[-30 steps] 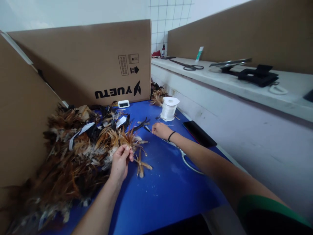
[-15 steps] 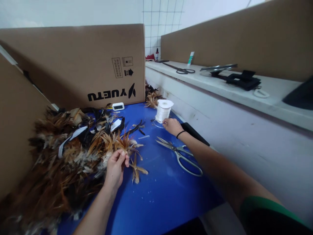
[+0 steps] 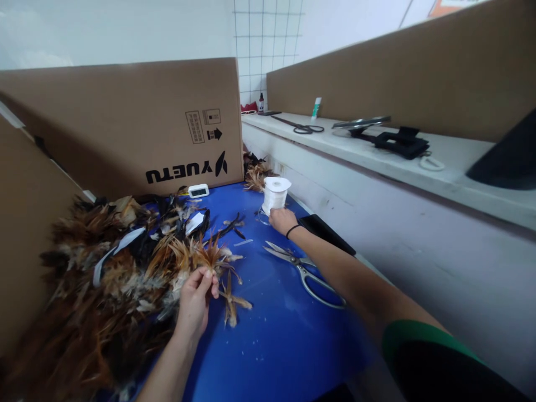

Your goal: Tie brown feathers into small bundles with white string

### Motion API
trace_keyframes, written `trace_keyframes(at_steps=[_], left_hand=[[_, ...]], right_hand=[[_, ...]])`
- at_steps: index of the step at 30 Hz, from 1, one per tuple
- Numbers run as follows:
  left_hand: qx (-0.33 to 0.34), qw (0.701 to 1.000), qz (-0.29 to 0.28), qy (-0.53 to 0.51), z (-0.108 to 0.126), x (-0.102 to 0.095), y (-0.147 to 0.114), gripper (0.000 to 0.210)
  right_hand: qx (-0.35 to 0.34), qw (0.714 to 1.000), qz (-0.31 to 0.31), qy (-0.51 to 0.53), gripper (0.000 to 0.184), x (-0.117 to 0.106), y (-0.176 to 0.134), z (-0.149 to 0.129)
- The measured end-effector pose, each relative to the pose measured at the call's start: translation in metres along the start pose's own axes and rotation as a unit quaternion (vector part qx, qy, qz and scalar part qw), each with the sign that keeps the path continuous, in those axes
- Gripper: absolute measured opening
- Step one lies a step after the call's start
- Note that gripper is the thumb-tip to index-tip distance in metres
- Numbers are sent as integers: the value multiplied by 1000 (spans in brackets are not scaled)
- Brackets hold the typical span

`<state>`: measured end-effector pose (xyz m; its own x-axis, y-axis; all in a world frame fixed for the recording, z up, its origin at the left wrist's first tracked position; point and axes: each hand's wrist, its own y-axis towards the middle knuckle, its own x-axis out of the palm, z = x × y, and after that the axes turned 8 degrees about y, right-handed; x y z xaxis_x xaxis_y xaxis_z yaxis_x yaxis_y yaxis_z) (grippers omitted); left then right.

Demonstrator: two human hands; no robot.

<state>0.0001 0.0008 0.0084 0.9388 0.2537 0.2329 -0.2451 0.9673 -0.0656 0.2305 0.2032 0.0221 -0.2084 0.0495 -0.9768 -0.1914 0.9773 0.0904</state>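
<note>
My left hand (image 3: 196, 296) is closed in a pinch on the base of a small bunch of brown feathers (image 3: 210, 254), fanned upward. Beside it spreads a big heap of brown, black and whitish feathers (image 3: 125, 279). A white spool of narrow ribbon (image 3: 275, 194) stands upright on the blue table (image 3: 268, 346). Low at its front, my right hand (image 3: 283, 220) has its fingers closed by the loose strand of ribbon (image 3: 263, 218); the fingertips are partly hidden. Metal scissors (image 3: 305, 272) lie slightly spread below my right forearm. A few loose tan feathers (image 3: 230, 304) lie right of my left hand.
A cardboard box (image 3: 125, 123) walls off the back. A white digital timer (image 3: 198, 191) sits before it. Along the wall lies a dark flat object (image 3: 329, 233). The ledge (image 3: 419, 167) on the right holds black scissors (image 3: 309, 129), a glue stick (image 3: 316, 108) and a black clamp (image 3: 402, 143).
My right hand has moved slightly, now close against the foot of the spool. The whole view has shifted a little. My left hand keeps its pinch on the feathers.
</note>
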Motion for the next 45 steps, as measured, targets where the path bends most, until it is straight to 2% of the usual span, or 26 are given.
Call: trace_keyframes(at_steps=[4, 8, 13, 16, 20, 24, 26, 30, 32, 34, 37, 40, 41, 42, 43, 45], left_hand=[[-4, 1000, 3, 5, 1, 1, 0, 28], [-7, 1000, 0, 9, -1, 1, 1, 28], [-8, 1000, 2, 13, -4, -1, 3, 29], [-7, 1000, 4, 10, -4, -1, 3, 30], [-11, 1000, 2, 10, -4, 0, 2, 29], [-9, 1000, -2, 17, -5, 0, 3, 28], [-6, 1000, -2, 20, -5, -1, 3, 27], [-1, 1000, 2, 7, -4, -3, 3, 26], [-1, 1000, -1, -1, -5, -3, 4, 25], [-3, 1000, -3, -5, -6, -2, 4, 25], [-3, 1000, -6, -6, -7, 0, 4, 24], [0, 1000, -9, -10, -7, 2, 2, 24], [0, 1000, -10, -13, -6, 3, 2, 25], [-1, 1000, -11, -16, -6, 3, 1, 25], [-1, 1000, -11, -18, -5, 4, 0, 25], [-3, 1000, -11, -20, -3, 5, -1, 26]], right_hand=[[-34, 999, -20, 11, 29, 1, -7, 0], [-55, 997, -43, 21, 36, 1, -18, 4], [-101, 992, -66, 21, 22, -1, -21, 3], [-125, 990, -59, 8, 22, -8, -16, -5], [-138, 990, -11, -21, 30, -36, 2, -21], [-153, 985, 55, -53, 33, -83, 30, -35], [-136, 983, 102, -69, 33, -106, 43, -35], [-59, 984, 149, -78, 32, -139, 55, -11], [24, 979, 189, -69, 31, -148, 48, 9], [58, 974, 208, -60, 32, -155, 31, 28], [61, 975, 213, -22, 32, -165, -4, 47], [54, 975, 215, 27, 23, -172, -42, 50], [43, 969, 201, 135, 21, -173, -55, 47], [39, 948, 195, 249, 20, -173, -67, 44], [7, 926, 145, 349, 17, -171, -79, 39], [-63, 878, 88, 466, 14, -167, -101, 28]])
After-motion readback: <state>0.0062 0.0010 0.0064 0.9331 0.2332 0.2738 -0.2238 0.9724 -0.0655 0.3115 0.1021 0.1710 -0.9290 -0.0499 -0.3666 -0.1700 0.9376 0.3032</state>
